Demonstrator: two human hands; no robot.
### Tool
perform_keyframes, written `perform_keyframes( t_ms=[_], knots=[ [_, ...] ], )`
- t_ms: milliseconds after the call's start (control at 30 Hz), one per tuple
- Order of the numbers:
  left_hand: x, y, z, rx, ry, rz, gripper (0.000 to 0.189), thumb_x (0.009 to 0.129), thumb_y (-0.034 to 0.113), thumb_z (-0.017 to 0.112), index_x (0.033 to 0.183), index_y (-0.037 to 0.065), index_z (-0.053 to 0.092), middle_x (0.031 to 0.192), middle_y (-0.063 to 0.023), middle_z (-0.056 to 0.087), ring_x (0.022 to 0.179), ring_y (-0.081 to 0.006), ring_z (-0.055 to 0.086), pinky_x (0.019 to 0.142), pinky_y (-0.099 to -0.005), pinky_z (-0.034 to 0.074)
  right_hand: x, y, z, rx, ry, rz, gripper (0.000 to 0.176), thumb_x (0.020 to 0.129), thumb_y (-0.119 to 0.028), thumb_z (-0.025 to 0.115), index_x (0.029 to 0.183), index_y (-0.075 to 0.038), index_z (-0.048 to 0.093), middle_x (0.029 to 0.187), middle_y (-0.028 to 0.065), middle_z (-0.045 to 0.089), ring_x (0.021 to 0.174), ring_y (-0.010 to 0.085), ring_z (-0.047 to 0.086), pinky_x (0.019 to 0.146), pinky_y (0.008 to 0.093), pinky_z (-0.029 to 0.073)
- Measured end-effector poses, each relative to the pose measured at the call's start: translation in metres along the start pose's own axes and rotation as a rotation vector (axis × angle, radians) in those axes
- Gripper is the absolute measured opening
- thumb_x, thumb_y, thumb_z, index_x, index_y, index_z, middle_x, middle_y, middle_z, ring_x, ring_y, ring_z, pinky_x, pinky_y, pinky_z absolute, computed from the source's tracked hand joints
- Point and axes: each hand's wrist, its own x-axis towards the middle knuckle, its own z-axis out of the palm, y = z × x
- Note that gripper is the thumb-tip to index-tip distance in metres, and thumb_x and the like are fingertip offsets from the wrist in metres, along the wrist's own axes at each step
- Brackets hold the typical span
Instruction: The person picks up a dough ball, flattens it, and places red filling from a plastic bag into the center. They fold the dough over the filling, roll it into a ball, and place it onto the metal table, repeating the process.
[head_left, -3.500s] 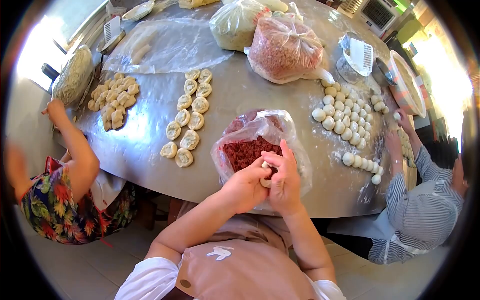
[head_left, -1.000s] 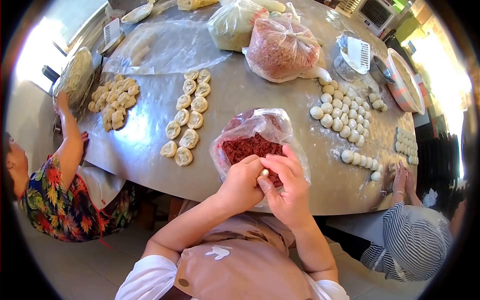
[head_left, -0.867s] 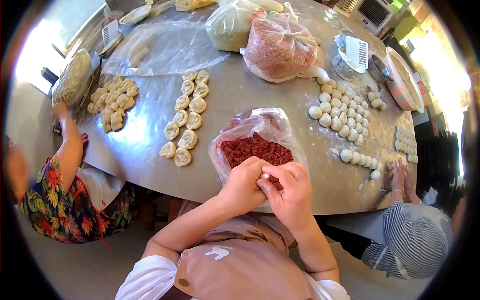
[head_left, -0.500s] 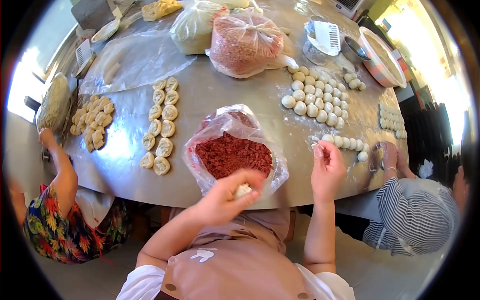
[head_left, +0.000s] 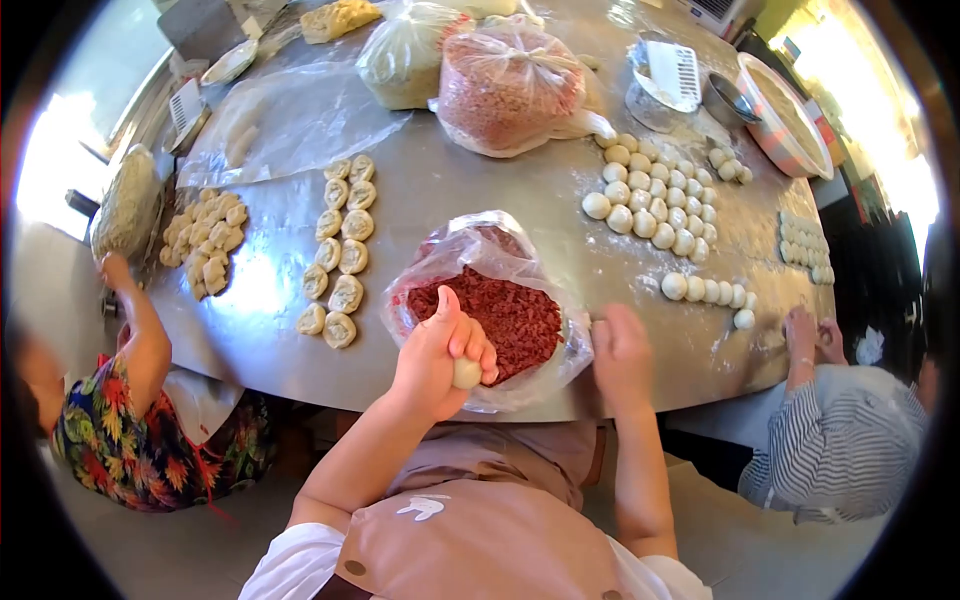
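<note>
My left hand (head_left: 438, 358) is closed around a pale dough ball (head_left: 467, 373), thumb pointing up. It is over the near left edge of an open plastic bag (head_left: 573, 372) of dark red, crumbly filling (head_left: 500, 325). Just right of the bag is my right hand (head_left: 622, 352), smeared by motion, so its fingers and anything in them cannot be made out. To the right lies a short row of smooth dough balls (head_left: 711, 291), with a larger cluster of balls (head_left: 640, 200) behind it. Two columns of wrapped, pinched pieces (head_left: 346, 293) stand left of the bag.
Torn dough lumps (head_left: 208, 240) lie farther left. At the back are a tied bag of pinkish crumbs (head_left: 510, 90), flat plastic sheeting (head_left: 290, 125) and a large tub (head_left: 785, 115). A person in a floral top (head_left: 120, 440) sits left; another in stripes (head_left: 840, 440) works at right.
My right hand has moved left and down from the dough row to beside the bag. My left hand has turned thumb up, still gripping the dough ball. The whole view has shifted slightly.
</note>
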Motion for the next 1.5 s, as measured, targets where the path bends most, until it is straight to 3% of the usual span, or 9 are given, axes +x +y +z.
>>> perform_keyframes(
  t_ms=[200, 367, 533, 733, 900, 1000, 1133, 1400, 1500],
  knots=[
    [0.006, 0.002, 0.016, -0.286, 0.016, 0.161, 0.062, 0.1, 0.057, 0.025, 0.069, 0.01, 0.051, 0.085, -0.0085, 0.061, 0.106, -0.028, 0.055, 0.089, -0.039, 0.044, 0.021, -0.099, -0.033, 0.348, 0.076, -0.117, 0.031, 0.091, -0.015, 0.062, 0.116, 0.002, 0.056, 0.114, 0.0184, 0.061, 0.105, 0.033, 0.06, 0.092, 0.0389, 0.047],
    [-0.007, 0.0, 0.016, -0.25, -0.178, 0.168, 0.066, 0.098, 0.062, 0.024, 0.121, 0.007, 0.052, 0.141, -0.0128, 0.044, 0.128, -0.0287, 0.044, 0.109, -0.0429, 0.033, 0.022, -0.14, 0.019, 0.519, -0.084, -0.225, 0.042, 0.091, -0.023, 0.064, 0.122, 0.002, 0.049, 0.109, 0.0191, 0.06, 0.098, 0.031, 0.061, 0.085, 0.0369, 0.05],
    [-0.01, 0.011, 0.008, 0.16, -0.046, 0.239, 0.052, 0.1, 0.052, 0.037, 0.115, 0.005, 0.056, 0.13, -0.0114, 0.054, 0.117, -0.0244, 0.053, 0.108, -0.0439, 0.035, 0.018, -0.143, 0.016, 1.076, -0.508, 0.277, 0.047, 0.1, -0.042, 0.046, 0.121, 0.0, 0.048, 0.099, 0.0103, 0.061, 0.075, 0.0155, 0.06, 0.065, 0.0273, 0.049],
    [0.009, -0.001, -0.002, 0.372, -0.15, 0.466, 0.043, 0.104, 0.033, 0.036, 0.08, 0.004, 0.056, 0.083, -0.0069, 0.062, 0.1, -0.0238, 0.06, 0.107, -0.0464, 0.037, 0.01, -0.143, 0.039, 0.861, -0.319, -0.002, 0.049, 0.103, -0.043, 0.035, 0.122, -0.001, 0.048, 0.105, 0.007, 0.06, 0.08, 0.0097, 0.057, 0.061, 0.0238, 0.046],
    [0.003, 0.007, 0.015, -0.065, -0.137, 0.272, 0.05, 0.097, 0.052, 0.046, 0.109, 0.006, 0.06, 0.125, -0.014, 0.057, 0.107, -0.0218, 0.057, 0.086, -0.0363, 0.052, 0.018, -0.136, 0.019, 1.278, -0.568, 0.506, 0.052, 0.101, -0.053, 0.031, 0.11, -0.007, 0.053, 0.089, 0.0022, 0.058, 0.068, 0.0083, 0.054, 0.056, 0.0209, 0.044],
    [0.003, 0.002, 0.008, 0.861, -0.204, 0.5, 0.035, 0.099, 0.037, 0.051, 0.112, 0.005, 0.059, 0.129, -0.0157, 0.055, 0.105, -0.0172, 0.058, 0.085, -0.0321, 0.051, 0.01, -0.134, 0.026, 1.282, -0.503, 0.55, 0.053, 0.101, -0.056, 0.03, 0.108, -0.01, 0.054, 0.084, 0.0002, 0.057, 0.067, 0.008, 0.054, 0.056, 0.0215, 0.044],
    [0.011, -0.015, 0.001, 0.642, -0.257, 0.451, 0.04, 0.101, 0.031, 0.046, 0.129, 0.003, 0.043, 0.13, -0.0129, 0.052, 0.107, -0.016, 0.055, 0.09, -0.0306, 0.045, 0.01, -0.118, 0.007, 1.221, -0.494, 0.485, 0.037, 0.1, -0.037, 0.052, 0.119, -0.005, 0.05, 0.099, 0.0021, 0.057, 0.077, 0.0068, 0.053, 0.065, 0.0217, 0.047],
    [-0.009, 0.005, -0.017, 0.594, -0.084, 0.271, 0.038, 0.1, 0.029, 0.048, 0.129, 0.004, 0.047, 0.128, -0.0076, 0.054, 0.118, -0.0184, 0.053, 0.097, -0.0316, 0.041, 0.006, 0.058, -0.1, 0.055, 0.195, 0.589, 0.033, 0.09, -0.025, 0.067, 0.11, -0.002, 0.055, 0.09, 0.0067, 0.062, 0.073, 0.0092, 0.056, 0.064, 0.0232, 0.048],
    [-0.011, 0.005, -0.014, 0.521, -0.078, 0.223, 0.034, 0.101, 0.027, 0.046, 0.127, 0.004, 0.048, 0.126, -0.0068, 0.055, 0.116, -0.0177, 0.054, 0.096, -0.0312, 0.042, 0.007, 0.084, -0.134, 0.867, 0.201, 0.891, 0.046, 0.098, -0.046, 0.05, 0.107, -0.002, 0.059, 0.086, 0.0091, 0.065, 0.054, 0.007, 0.047, 0.047, 0.0202, 0.038]
  ],
)
